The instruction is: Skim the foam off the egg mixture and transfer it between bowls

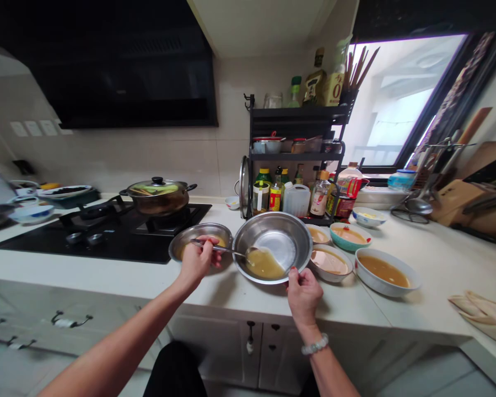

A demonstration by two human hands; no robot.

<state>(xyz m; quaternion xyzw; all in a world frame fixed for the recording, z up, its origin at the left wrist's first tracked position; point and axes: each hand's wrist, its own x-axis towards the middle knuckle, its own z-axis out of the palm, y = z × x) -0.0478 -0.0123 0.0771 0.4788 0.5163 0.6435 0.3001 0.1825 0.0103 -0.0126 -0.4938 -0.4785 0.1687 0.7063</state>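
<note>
My left hand (199, 259) is closed round the handle of a metal spoon (227, 250). The spoon's bowl dips into yellowish liquid (267, 264) in a steel basin (287, 242). That basin is tilted, so the liquid pools at its lower left. At its near right rim, my right hand (303, 289) grips the edge between thumb and fingers. A second steel basin (182, 236), with some yellow liquid inside, stands under and behind my left hand. Close to the tilted basin's right side is a white bowl (334, 273) of pale brown liquid.
Farther right are a bowl of brown liquid (384, 273), a turquoise bowl (349, 242) and a small patterned bowl (368, 218). A lidded pot (159, 198) stands on the black gas hob (119, 237). Behind the basins rises a black rack (297, 113) with bottles. A cloth (481, 311) lies right.
</note>
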